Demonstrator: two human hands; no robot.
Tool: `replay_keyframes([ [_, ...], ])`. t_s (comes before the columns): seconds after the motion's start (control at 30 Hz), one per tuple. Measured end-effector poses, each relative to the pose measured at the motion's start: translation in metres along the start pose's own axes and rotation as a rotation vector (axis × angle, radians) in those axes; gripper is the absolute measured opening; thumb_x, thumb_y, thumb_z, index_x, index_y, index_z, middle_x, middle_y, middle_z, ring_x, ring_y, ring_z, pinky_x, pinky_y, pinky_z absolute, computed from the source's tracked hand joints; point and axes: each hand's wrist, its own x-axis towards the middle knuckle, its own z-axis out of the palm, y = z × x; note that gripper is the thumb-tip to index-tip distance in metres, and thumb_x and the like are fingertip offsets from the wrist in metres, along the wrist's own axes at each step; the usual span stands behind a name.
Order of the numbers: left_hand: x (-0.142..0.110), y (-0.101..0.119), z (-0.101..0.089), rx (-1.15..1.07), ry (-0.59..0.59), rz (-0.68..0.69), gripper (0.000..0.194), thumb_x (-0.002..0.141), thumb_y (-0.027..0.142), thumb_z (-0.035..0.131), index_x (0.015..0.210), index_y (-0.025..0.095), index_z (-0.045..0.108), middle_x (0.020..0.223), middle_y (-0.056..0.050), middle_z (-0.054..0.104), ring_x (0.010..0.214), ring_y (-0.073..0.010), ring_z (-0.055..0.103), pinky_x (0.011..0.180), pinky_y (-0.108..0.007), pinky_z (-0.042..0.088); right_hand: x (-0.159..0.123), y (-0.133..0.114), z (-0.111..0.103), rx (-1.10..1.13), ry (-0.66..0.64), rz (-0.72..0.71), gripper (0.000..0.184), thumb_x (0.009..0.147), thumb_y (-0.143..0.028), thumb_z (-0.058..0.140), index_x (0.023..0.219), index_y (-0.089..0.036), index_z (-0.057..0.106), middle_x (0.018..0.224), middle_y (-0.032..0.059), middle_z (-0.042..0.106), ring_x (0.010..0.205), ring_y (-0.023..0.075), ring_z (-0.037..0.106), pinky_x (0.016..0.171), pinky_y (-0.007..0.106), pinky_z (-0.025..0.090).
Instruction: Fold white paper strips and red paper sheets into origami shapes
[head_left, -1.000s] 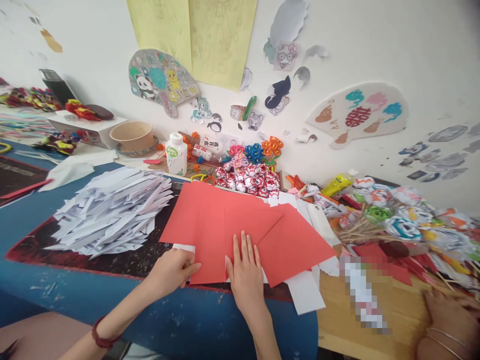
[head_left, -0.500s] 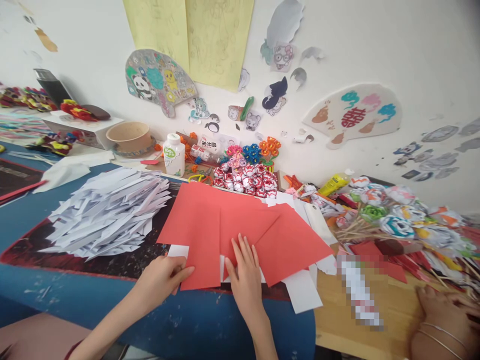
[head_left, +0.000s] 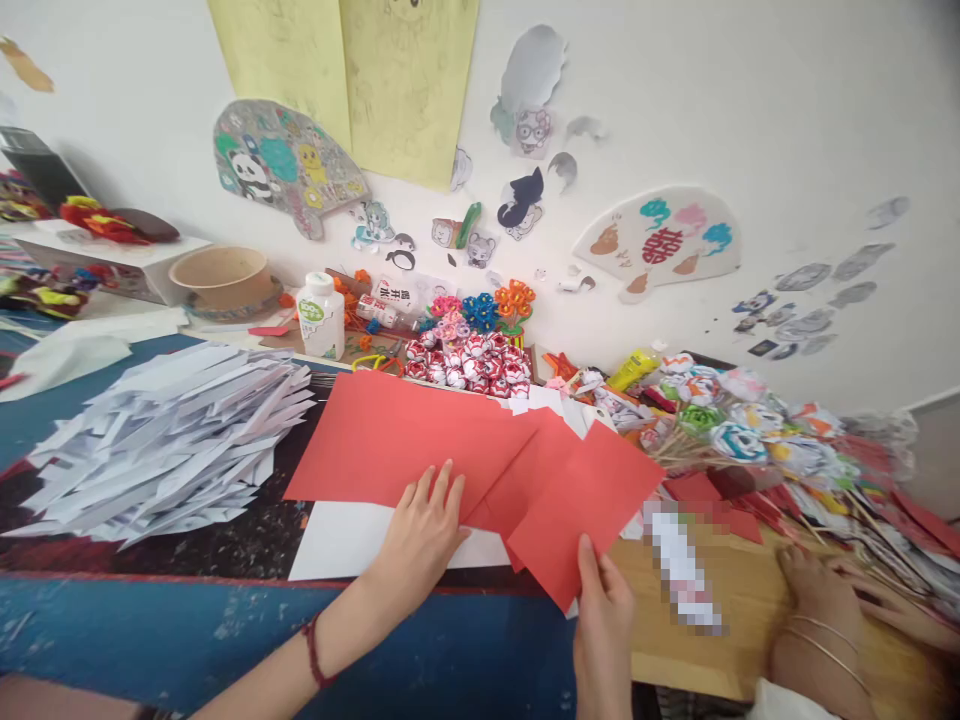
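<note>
Several red paper sheets (head_left: 397, 435) lie fanned out on the table in front of me, over white sheets (head_left: 345, 540). My left hand (head_left: 420, 535) rests flat on the red sheets near their lower edge, fingers stretched out. My right hand (head_left: 604, 610) pinches the lower corner of the rightmost red sheet (head_left: 581, 505), thumb on top.
A big heap of folded white paper pieces (head_left: 161, 440) fills the left of the blue table (head_left: 225, 640). Along the wall stand a glue bottle (head_left: 320, 315), a bowl (head_left: 219, 275) and paper flowers (head_left: 469, 350). Another person's hand (head_left: 821, 600) with bangles rests at the right by paper flowers on sticks (head_left: 739, 430).
My left hand let go of the red sheet's left edge and moved right onto the stack. My right hand moved from the stack's middle to the rightmost sheet's corner. The view shifted right.
</note>
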Motion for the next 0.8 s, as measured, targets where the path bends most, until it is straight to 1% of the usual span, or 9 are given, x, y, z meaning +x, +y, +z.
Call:
replay_keyframes([
  [0.1, 0.004, 0.009, 0.021, 0.134, -0.049, 0.0, 0.048, 0.094, 0.023, 0.052, 0.139, 0.007, 0.049, 0.144, -0.024, 0.048, 0.132, -0.0398, 0.046, 0.097, -0.049, 0.046, 0.013, 0.004, -0.023, -0.005, 0.136, -0.013, 0.057, 0.072, -0.06, 0.073, 0.097, -0.01, 0.07, 0.092, 0.0101, 0.074, 0.079, 0.0219, 0.066, 0.062, 0.028, 0.054],
  [0.17, 0.003, 0.009, 0.025, 0.178, -0.082, 0.048, 0.046, 0.093, 0.015, 0.049, 0.138, 0.005, 0.049, 0.141, -0.025, 0.051, 0.13, -0.0394, 0.049, 0.094, -0.047, 0.049, 0.018, 0.008, -0.033, 0.006, 0.226, -0.05, 0.058, 0.073, -0.06, 0.072, 0.102, -0.009, 0.07, 0.097, 0.0107, 0.073, 0.083, 0.0218, 0.066, 0.065, 0.029, 0.054],
  [0.23, 0.003, 0.007, 0.021, 0.188, -0.105, 0.103, 0.047, 0.09, 0.006, 0.048, 0.137, 0.005, 0.05, 0.141, -0.025, 0.051, 0.129, -0.0381, 0.051, 0.091, -0.044, 0.052, 0.021, 0.012, -0.039, 0.029, 0.271, -0.072, 0.057, 0.075, -0.058, 0.071, 0.106, -0.01, 0.069, 0.1, 0.0106, 0.073, 0.088, 0.0218, 0.066, 0.067, 0.028, 0.054],
  [0.3, 0.003, 0.005, 0.01, 0.163, -0.121, 0.123, 0.047, 0.086, 0.0, 0.047, 0.132, 0.005, 0.053, 0.137, -0.024, 0.055, 0.125, -0.0356, 0.055, 0.087, -0.041, 0.054, 0.023, 0.014, -0.039, 0.063, 0.256, -0.056, 0.057, 0.075, -0.057, 0.072, 0.108, -0.01, 0.069, 0.1, 0.0103, 0.073, 0.09, 0.022, 0.066, 0.069, 0.029, 0.055],
  [0.43, 0.004, 0.002, -0.014, 0.09, -0.158, 0.065, 0.041, 0.077, -0.01, 0.044, 0.108, 0.008, 0.064, 0.099, -0.015, 0.072, 0.085, -0.0263, 0.071, 0.069, -0.034, 0.057, 0.025, 0.011, -0.026, 0.178, 0.166, 0.012, 0.06, 0.071, -0.054, 0.077, 0.112, -0.01, 0.067, 0.103, 0.0121, 0.073, 0.092, 0.0253, 0.068, 0.071, 0.033, 0.057],
  [0.5, 0.003, -0.005, -0.021, 0.099, -0.076, 0.029, 0.042, 0.076, -0.012, 0.042, 0.105, 0.009, 0.064, 0.09, -0.012, 0.072, 0.075, -0.0238, 0.07, 0.064, -0.033, 0.056, 0.025, 0.007, -0.018, 0.21, 0.12, 0.006, 0.06, 0.072, -0.054, 0.076, 0.112, -0.01, 0.067, 0.104, 0.0132, 0.073, 0.091, 0.0258, 0.069, 0.069, 0.033, 0.057],
  [0.63, -0.002, -0.025, -0.023, 0.198, 0.23, 0.009, 0.04, 0.082, -0.009, 0.042, 0.114, 0.005, 0.062, 0.11, -0.019, 0.07, 0.096, -0.0271, 0.07, 0.075, -0.035, 0.055, 0.027, 0.003, -0.006, 0.055, 0.013, -0.027, 0.051, 0.07, -0.057, 0.076, 0.091, -0.011, 0.073, 0.085, 0.009, 0.073, 0.078, 0.0238, 0.066, 0.064, 0.031, 0.054],
  [0.7, -0.006, -0.033, -0.023, 0.242, 0.252, -0.019, 0.037, 0.082, -0.009, 0.042, 0.107, 0.006, 0.065, 0.106, -0.018, 0.071, 0.094, -0.0278, 0.07, 0.074, -0.036, 0.054, 0.028, 0.001, -0.002, -0.066, 0.009, -0.071, 0.046, 0.067, -0.057, 0.078, 0.077, -0.012, 0.072, 0.072, 0.0048, 0.07, 0.069, 0.021, 0.062, 0.06, 0.029, 0.051],
  [0.8, -0.012, -0.04, -0.022, 0.256, 0.16, -0.099, 0.034, 0.079, -0.009, 0.042, 0.093, 0.009, 0.067, 0.08, -0.01, 0.071, 0.072, -0.0241, 0.069, 0.062, -0.031, 0.049, 0.029, -0.009, 0.003, -0.127, 0.021, -0.222, 0.043, 0.071, -0.055, 0.076, 0.066, -0.014, 0.067, 0.06, 0.0005, 0.062, 0.059, 0.0161, 0.054, 0.054, 0.026, 0.045],
])
